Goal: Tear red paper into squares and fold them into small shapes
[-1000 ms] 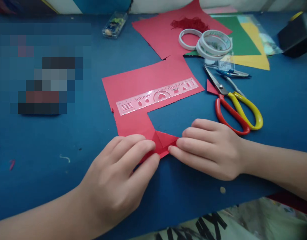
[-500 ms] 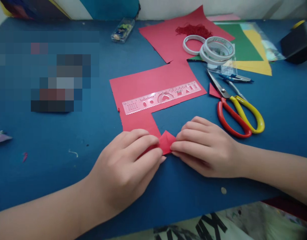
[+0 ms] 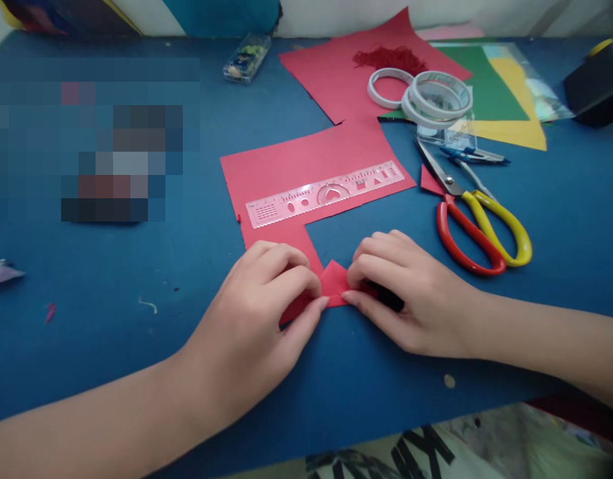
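Observation:
A small folded piece of red paper [image 3: 335, 282] lies on the blue table [image 3: 136, 332] between my two hands. My left hand [image 3: 259, 319] pinches its left side with curled fingers. My right hand [image 3: 410, 293] pinches its right side, fingertips pressed on the fold. Just behind the piece is an L-shaped sheet of red paper [image 3: 306, 163], partly under my left fingers, with a clear pink stencil ruler [image 3: 329, 193] lying across it.
Scissors [image 3: 478, 223] with red and yellow handles lie to the right. Behind them are rolls of tape [image 3: 433, 96], a pen [image 3: 473, 156], more red paper [image 3: 336, 73], green and yellow sheets [image 3: 506, 106], and a black object [image 3: 596, 83]. A small clear box [image 3: 246, 56] sits at the back.
Both hands have drawn closer together on the small red piece, and it has been folded into a tighter, smaller shape. My right fingers have curled in more.

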`<state>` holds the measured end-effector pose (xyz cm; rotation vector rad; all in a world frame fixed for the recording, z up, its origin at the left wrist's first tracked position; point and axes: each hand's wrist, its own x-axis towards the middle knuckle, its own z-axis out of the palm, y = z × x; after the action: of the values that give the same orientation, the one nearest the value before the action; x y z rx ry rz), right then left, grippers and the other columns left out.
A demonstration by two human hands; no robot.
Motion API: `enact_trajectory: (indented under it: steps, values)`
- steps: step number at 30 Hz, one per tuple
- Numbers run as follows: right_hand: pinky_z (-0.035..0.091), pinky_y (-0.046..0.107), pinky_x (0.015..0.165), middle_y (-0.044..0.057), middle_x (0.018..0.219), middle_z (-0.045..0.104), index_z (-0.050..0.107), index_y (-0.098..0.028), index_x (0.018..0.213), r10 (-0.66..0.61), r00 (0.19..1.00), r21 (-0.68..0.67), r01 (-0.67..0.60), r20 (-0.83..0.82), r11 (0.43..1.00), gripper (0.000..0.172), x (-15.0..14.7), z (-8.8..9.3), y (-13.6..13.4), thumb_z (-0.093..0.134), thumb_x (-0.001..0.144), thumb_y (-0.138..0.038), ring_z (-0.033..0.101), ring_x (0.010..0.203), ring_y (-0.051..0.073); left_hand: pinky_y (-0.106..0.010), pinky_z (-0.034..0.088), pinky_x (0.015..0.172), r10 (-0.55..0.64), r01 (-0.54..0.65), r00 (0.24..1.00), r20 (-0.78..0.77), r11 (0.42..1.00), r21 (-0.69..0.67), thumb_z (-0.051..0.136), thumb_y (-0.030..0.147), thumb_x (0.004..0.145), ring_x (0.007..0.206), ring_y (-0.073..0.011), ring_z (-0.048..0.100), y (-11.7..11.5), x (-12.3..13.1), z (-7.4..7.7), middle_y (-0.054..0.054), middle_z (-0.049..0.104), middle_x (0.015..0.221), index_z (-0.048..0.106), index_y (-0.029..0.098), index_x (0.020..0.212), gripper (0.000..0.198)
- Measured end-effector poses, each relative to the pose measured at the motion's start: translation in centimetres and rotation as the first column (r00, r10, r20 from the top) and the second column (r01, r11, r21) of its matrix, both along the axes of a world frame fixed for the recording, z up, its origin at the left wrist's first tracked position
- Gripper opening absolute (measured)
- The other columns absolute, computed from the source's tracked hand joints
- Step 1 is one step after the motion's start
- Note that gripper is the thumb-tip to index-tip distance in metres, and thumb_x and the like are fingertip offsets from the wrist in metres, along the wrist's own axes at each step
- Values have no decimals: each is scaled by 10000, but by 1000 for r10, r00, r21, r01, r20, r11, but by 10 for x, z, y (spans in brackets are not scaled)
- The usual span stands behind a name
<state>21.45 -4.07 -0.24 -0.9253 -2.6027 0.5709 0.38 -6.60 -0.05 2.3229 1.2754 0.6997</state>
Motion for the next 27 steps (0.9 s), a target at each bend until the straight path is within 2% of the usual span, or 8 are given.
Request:
enact_trajectory:
  steps: [4,10,13,20,24,27]
  values:
    - [297,322,691,45,803,517,480,-165,784,-16,999,32,15,33,999,152,-2,-1,0,441,921,-218,411,733,166,-305,442,779,-3,4,1000,-15,1000,29,569,166,857,848,-153,520,0,2,-1,-25,592,872,595,180,779,83]
    - [274,312,671,23,773,492,471,-177,768,-17,998,20,16,57,1000,179,-3,0,2,464,922,-268,401,716,159,-353,441,778,16,-16,998,-54,1000,1,556,186,843,847,-175,513,2,6,-1,-26,603,868,593,185,750,100]
    - [265,302,664,12,761,483,468,-181,758,-4,998,-13,4,67,1000,190,-2,1,4,478,923,-276,406,714,153,-350,445,764,15,-15,998,-59,1000,-8,557,185,832,831,-173,513,2,7,0,-22,601,844,592,185,736,102]
    - [256,309,671,20,783,486,471,-180,778,25,996,37,-28,88,999,192,-3,0,6,476,926,-302,402,719,159,-328,443,758,11,-12,999,-31,999,-34,568,179,819,835,-168,513,3,4,3,-22,587,852,594,187,762,63]
    - [261,305,683,13,804,497,476,-181,798,12,998,-82,-6,65,997,173,-3,2,6,488,928,-294,417,748,156,-323,447,752,13,-17,999,-43,996,-88,548,171,841,852,-168,518,3,1,5,-20,566,891,609,212,794,87]
    - [282,306,711,15,841,523,489,-185,838,11,1000,-196,-6,26,981,84,0,4,7,484,918,-210,437,786,157,-332,458,746,21,-27,999,-50,991,-128,528,174,851,863,-176,524,3,0,6,-19,558,906,621,231,814,115]
